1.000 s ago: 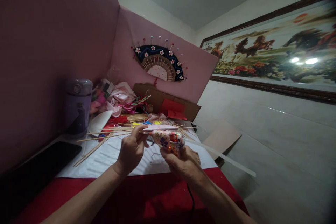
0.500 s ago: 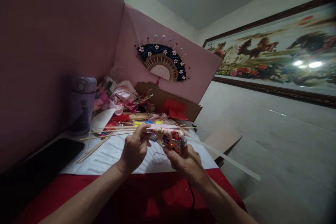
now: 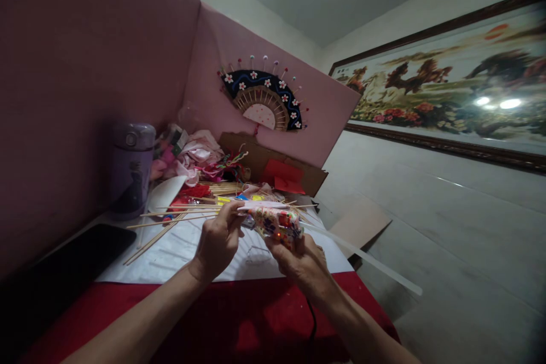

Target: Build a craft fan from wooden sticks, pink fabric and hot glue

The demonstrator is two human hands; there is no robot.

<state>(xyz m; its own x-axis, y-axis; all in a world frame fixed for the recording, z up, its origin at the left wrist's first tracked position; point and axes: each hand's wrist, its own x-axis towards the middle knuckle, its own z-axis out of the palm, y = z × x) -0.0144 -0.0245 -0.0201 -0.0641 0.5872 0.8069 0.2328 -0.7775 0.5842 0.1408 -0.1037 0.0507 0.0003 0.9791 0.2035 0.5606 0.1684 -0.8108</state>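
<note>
At the far left a dark slab (image 3: 104,247) lies flat, with a purple bottle (image 3: 133,182) upright behind it. The bottle could be knocked over if the left forearm swung wide, though it stands well clear for now.

Loose thin sticks (image 3: 156,235) lie crosswise on the white sheet (image 3: 191,253) that covers part of the counter (image 3: 205,318). Others reach the left hand (image 3: 218,244); I cannot tell whether it grips them or they pass behind it. A sideways tug might sweep several out of order.

The left fingers are pinched on the near end of a pale pink strip (image 3: 264,205), held above the sheet. Gripped at one end only, the strip could sag or twist if that pinch slackened.

Just below the strip is a floral-wrapped tool (image 3: 269,220) with a small red light glowing. The right hand (image 3: 301,261) has its fingers clamped around it. Its working tip is hidden near the left fingers; if it is hot, which the light may suggest, a small slip could burn them or mark the strip.

A black cord (image 3: 313,318) hangs below the right wrist and could drag the tool off line if snagged. Farthest right, a translucent rod (image 3: 375,263) projects beyond the counter's edge, where a bump would likely jolt the tool.
</note>
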